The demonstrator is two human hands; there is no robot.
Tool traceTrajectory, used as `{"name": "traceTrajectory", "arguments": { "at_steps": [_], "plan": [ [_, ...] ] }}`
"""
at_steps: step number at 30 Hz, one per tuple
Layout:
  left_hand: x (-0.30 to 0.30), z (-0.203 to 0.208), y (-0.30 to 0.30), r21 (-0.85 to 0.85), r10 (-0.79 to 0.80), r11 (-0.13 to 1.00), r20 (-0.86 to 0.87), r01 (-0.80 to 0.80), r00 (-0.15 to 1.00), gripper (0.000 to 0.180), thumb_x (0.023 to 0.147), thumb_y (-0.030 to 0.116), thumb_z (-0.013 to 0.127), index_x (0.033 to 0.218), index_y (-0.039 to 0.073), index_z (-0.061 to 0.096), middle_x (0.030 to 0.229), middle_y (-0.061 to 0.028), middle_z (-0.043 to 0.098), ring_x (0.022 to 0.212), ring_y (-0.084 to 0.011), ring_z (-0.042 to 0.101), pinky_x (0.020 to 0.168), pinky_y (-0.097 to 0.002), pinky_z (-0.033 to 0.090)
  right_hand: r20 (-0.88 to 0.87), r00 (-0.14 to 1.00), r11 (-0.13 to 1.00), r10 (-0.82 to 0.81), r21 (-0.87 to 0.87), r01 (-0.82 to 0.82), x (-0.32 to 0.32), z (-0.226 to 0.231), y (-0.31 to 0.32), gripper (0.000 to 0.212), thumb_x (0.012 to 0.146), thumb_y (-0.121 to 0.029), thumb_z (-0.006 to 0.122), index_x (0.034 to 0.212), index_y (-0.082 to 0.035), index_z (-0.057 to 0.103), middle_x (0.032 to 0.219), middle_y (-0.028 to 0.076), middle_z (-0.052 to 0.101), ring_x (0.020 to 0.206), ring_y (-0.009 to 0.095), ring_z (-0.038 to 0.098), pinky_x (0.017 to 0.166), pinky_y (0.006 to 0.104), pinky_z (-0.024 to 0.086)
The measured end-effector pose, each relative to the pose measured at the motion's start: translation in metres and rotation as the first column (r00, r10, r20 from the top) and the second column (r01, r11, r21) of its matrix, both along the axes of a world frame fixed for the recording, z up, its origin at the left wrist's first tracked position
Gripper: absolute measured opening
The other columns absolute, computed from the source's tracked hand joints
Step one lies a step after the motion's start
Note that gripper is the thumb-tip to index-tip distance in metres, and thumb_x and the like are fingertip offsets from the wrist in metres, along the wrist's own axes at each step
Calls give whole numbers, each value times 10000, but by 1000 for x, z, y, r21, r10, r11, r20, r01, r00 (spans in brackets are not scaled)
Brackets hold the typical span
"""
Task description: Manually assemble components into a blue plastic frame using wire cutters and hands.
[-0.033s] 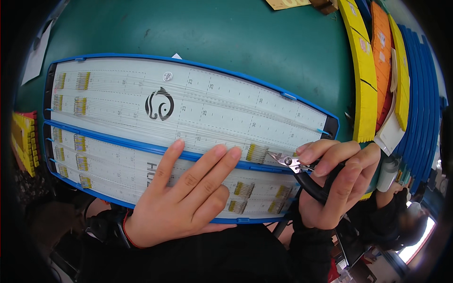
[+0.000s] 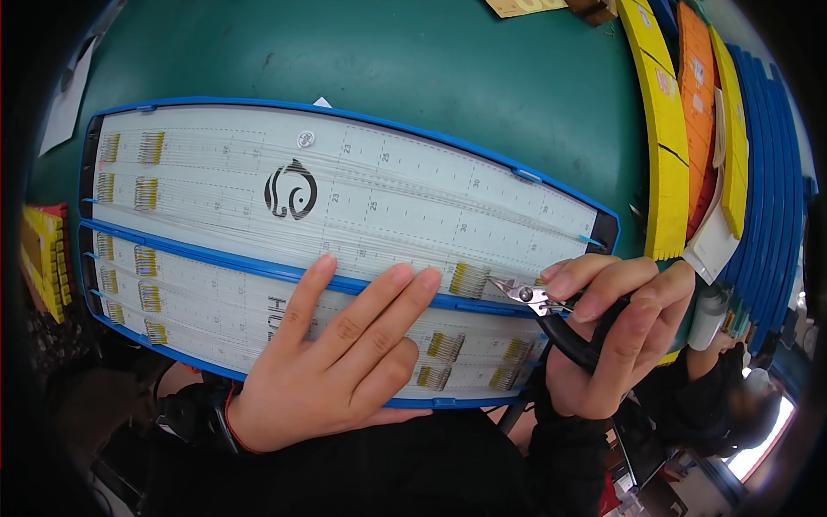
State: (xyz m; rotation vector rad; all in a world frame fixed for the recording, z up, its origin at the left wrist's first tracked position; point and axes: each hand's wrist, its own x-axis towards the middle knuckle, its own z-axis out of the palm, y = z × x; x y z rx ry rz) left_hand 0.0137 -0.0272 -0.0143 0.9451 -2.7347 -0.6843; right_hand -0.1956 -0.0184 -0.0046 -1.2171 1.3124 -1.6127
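Note:
A long blue-rimmed fishing rig case lies unfolded, its two white panels crossed by thin clear fishing lines. My left hand rests flat over the middle hinge, fingers spread, fingertips touching the lines on the far panel. In my right hand is a pair of cutting pliers with black handles, jaws pointing left. The jaw tips lie beside a row of hooks with yellow bindings; whether they touch a line is too small to tell. More hook rows sit at the left end and on the near panel.
The case lies on a green tabletop. Yellow strips, an orange strip and blue cases stand along the right side. Yellow pieces are at the left edge. Another person is at the lower right.

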Motion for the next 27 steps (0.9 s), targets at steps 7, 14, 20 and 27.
{"name": "traceTrajectory", "arguments": {
  "at_steps": [7,14,20,27],
  "plan": [
    [-1,0,1,-6,9,1000,12,-9,1000,415,802,526,592,797,124,489,1385,-100,509,1314,-212,445,1091,-561,272,6,1000,1000,22,11,-22,-5,-1,1,254,974,-192,506,934,-33,313,726,153,558,697,271,651,667,367,540],
    [0,1,0,9,-2,1000,18,2,1000,428,772,532,622,797,125,493,1390,-101,503,1319,-210,439,1100,-561,260,-16,999,997,29,73,-27,-6,2,3,282,972,-223,509,931,-44,296,721,136,556,716,273,655,694,372,538],
    [1,3,1,1,9,1000,26,-9,1000,430,786,539,609,791,125,493,1391,-104,502,1322,-211,435,1100,-559,259,4,999,997,54,49,-55,-5,2,1,268,977,-209,497,935,-34,298,727,140,554,726,283,657,689,376,539],
    [-2,-1,-1,-23,-15,1000,4,16,1000,434,815,547,578,779,124,487,1389,-102,504,1320,-213,438,1095,-559,266,31,999,998,26,-61,-24,-7,-2,1,189,984,-144,444,945,-11,315,748,156,542,714,295,655,670,373,540]
  ]
}}
